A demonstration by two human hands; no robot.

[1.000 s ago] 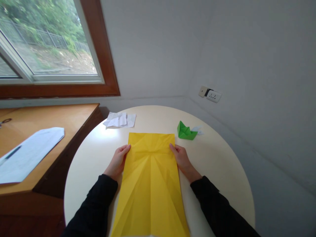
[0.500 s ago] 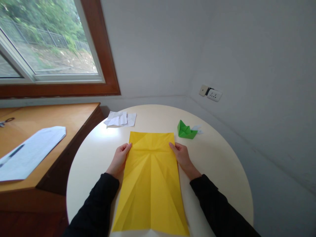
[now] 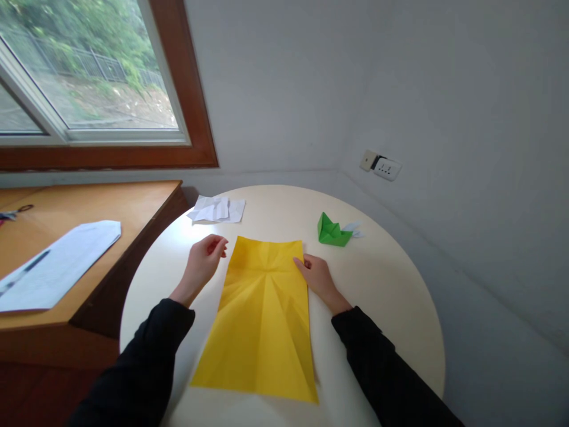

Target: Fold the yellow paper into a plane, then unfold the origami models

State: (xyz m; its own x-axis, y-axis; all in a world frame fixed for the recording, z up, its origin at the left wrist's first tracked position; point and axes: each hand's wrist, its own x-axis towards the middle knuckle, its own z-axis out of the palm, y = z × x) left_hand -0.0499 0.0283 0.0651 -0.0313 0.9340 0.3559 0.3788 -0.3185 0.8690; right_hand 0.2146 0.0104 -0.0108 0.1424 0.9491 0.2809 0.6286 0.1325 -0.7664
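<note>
A creased sheet of yellow paper (image 3: 264, 320) lies over the round white table, its fold lines fanning out from a point near the far edge. My right hand (image 3: 317, 276) pinches its right edge near the far corner, thumb on top and fingers beneath. Beside the far left corner, my left hand (image 3: 204, 261) is apart from the paper. Its fingers are curled in with the thumb against them, and nothing shows in them.
On the white table (image 3: 382, 296) stand a green folded paper boat (image 3: 334, 230) and white paper pieces (image 3: 216, 209). A wooden desk (image 3: 133, 207) at left holds white paper (image 3: 75, 255), a pen (image 3: 26, 270) and scissors (image 3: 15, 213). A wall socket (image 3: 387, 168) is at right.
My left hand has let go of the paper's left edge and moved up and left. The paper's near edge has shifted away from me, and my right hand still grips its edge.
</note>
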